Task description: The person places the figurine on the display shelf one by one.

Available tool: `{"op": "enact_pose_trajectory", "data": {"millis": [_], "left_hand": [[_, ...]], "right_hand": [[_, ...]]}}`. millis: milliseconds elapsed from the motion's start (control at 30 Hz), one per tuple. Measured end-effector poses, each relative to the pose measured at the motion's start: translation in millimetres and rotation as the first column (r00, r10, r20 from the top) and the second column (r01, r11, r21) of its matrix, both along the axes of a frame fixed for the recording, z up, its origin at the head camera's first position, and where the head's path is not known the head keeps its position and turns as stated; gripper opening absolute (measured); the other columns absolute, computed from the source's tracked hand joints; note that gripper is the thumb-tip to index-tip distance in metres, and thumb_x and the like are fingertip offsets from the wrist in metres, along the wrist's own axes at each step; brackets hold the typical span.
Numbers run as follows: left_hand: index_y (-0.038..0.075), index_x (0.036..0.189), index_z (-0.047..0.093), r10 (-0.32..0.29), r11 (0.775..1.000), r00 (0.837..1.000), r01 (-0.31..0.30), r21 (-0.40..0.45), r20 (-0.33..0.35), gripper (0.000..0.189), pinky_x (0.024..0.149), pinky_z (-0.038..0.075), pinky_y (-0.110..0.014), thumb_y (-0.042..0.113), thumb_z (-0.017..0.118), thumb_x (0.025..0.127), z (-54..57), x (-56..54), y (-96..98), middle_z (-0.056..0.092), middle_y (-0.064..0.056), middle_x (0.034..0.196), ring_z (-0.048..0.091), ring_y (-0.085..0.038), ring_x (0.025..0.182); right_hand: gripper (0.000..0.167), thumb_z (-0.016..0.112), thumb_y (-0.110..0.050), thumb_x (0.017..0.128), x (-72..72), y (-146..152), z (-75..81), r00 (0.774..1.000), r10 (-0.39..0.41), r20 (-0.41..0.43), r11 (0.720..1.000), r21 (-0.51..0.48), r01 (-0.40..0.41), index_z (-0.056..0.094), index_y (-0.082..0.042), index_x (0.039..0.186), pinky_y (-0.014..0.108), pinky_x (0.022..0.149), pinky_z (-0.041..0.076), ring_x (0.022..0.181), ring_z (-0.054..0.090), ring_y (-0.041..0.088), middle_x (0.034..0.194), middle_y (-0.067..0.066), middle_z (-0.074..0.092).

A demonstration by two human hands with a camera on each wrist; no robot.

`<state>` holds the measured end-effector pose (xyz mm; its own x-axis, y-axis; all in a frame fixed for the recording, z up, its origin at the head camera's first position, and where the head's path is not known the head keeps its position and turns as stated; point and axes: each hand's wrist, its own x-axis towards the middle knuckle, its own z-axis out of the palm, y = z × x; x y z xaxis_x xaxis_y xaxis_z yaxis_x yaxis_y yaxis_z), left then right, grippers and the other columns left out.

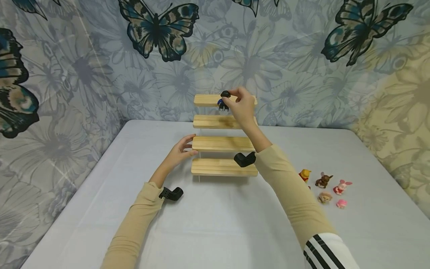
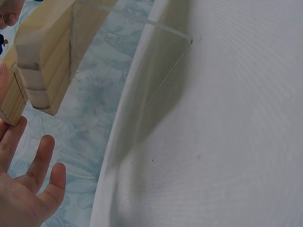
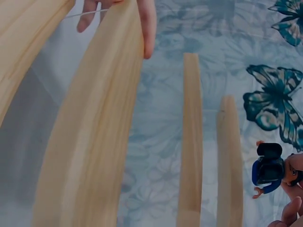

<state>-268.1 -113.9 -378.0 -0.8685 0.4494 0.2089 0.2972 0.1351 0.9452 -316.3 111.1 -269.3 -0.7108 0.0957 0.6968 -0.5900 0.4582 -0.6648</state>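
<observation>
A small toy figure (image 1: 223,104) with black hair and a blue top is pinched by its head between the thumb and fingers of my right hand (image 1: 244,108). It hangs upright in front of the top board of a four-step wooden shelf (image 1: 225,144). In the right wrist view the figure (image 3: 268,171) shows its dark back beside the board edges. My left hand (image 1: 179,151) holds the left end of the third board down, thumb and forefinger on either side of it. The other fingers of the left hand (image 2: 28,194) are spread off the wood in the left wrist view.
To the right on the white table (image 1: 208,231) stand several small figures: a yellow bear (image 1: 304,175), a brown animal (image 1: 323,180), a pink-eared one (image 1: 342,187), a tan one (image 1: 324,197) and a pink one (image 1: 341,203). A butterfly-print cloth (image 1: 181,86) hangs close behind the shelf.
</observation>
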Motion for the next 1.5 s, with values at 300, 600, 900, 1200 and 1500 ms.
{"op": "enact_pose_trajectory", "data": {"millis": [300,600,900,1200,1500], "left_hand": [[0.007,0.140,0.029,0.011,1.000,1.000,-0.011,0.026,0.007,0.063,0.089,0.037,-0.045,0.010,0.062,0.086,-25.6,-18.4,-5.3,0.029,-0.014,0.139,0.039,-0.032,0.114],[0.008,0.139,0.032,0.013,0.999,1.000,-0.013,0.037,-0.001,0.065,0.087,0.040,-0.041,0.018,0.065,0.084,-26.5,-19.3,-3.5,0.032,-0.012,0.138,0.043,-0.028,0.110],[-0.003,0.138,0.028,0.007,0.999,1.000,-0.007,0.038,0.005,0.061,0.089,0.037,-0.046,0.002,0.059,0.086,-2.4,-6.0,-2.5,0.029,-0.021,0.137,0.041,-0.036,0.110],[0.005,0.140,0.028,0.021,0.999,1.000,-0.021,0.026,-0.006,0.063,0.087,0.040,-0.042,0.010,0.061,0.086,-24.2,-19.1,-4.8,0.029,-0.014,0.139,0.043,-0.029,0.108],[0.004,0.140,0.027,0.005,0.999,1.000,-0.005,0.039,0.021,0.064,0.086,0.040,-0.044,0.005,0.061,0.086,-23.4,-22.9,-4.8,0.027,-0.016,0.140,0.043,-0.034,0.108]], "right_hand": [[0.015,0.068,-0.007,0.079,-11.8,-20,5.0,0.997,0.036,0.066,0.999,0.006,-0.036,0.058,0.003,0.084,0.021,0.049,0.026,0.055,0.035,0.007,0.099,0.011,0.064],[0.019,0.070,-0.010,0.079,-25.1,-35,9.3,0.995,0.003,0.100,0.999,0.044,-0.007,0.061,0.002,0.090,0.022,0.059,0.035,0.072,0.051,0.020,0.099,0.010,0.064],[0.021,0.072,-0.009,0.076,-37.1,-49,16.0,0.994,0.001,0.108,1.000,0.025,-0.004,0.056,0.004,0.080,0.024,0.079,0.042,0.094,0.058,0.019,0.098,0.011,0.065],[0.020,0.072,-0.010,0.077,-45.9,-56,15.9,0.991,0.019,0.130,0.998,0.051,-0.026,0.058,0.002,0.087,0.021,0.087,0.038,0.096,0.057,0.018,0.098,0.010,0.064],[0.022,0.073,-0.011,0.076,-50.3,-57,18.3,0.984,-0.001,0.179,0.999,0.046,-0.008,0.060,0.001,0.089,0.022,0.084,0.038,0.094,0.057,0.020,0.095,0.011,0.064]]}}
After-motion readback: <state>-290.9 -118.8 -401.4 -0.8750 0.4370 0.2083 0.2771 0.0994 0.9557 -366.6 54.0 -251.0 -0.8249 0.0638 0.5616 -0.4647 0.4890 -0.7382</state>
